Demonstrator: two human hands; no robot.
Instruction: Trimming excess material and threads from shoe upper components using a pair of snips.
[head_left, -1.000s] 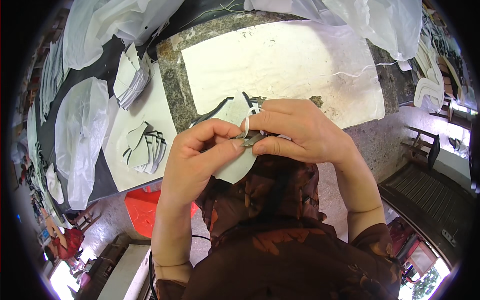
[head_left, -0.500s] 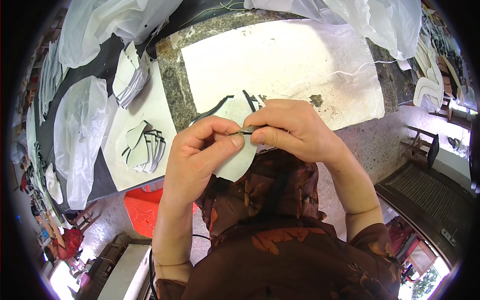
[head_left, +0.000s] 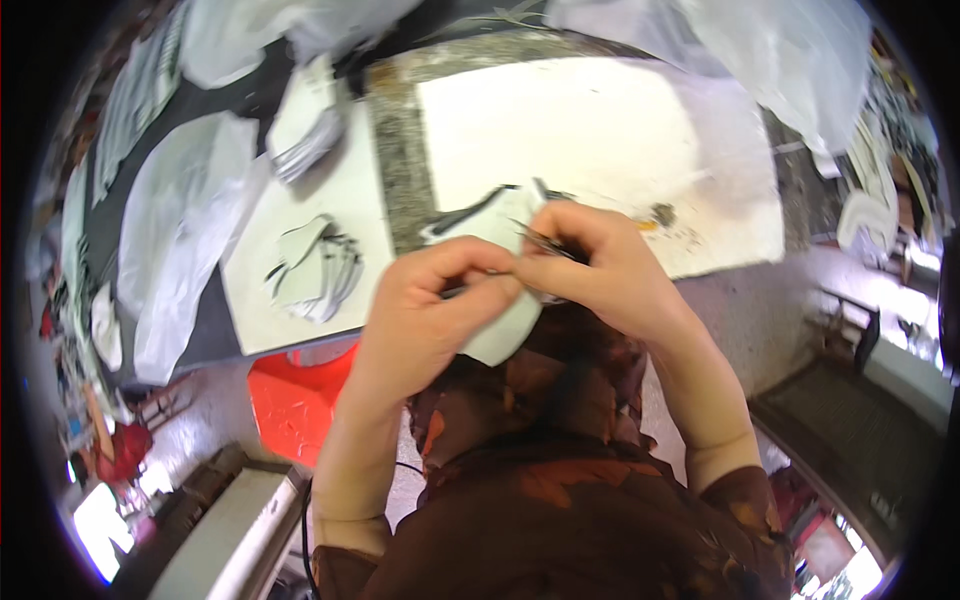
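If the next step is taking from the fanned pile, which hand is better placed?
Probably the left hand: it is nearer the fanned pile, although occupied with a pale piece. The right hand is farther and holds a thin dark item.

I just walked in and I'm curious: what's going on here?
A person works at a table bearing a large white sheet. The left hand pinches a pale flat piece; the right hand meets it at the fingertips and holds a thin dark tool, too blurred to name. To the left lie a fanned pile of pale pieces with dark edges and, farther back, a pale stack.
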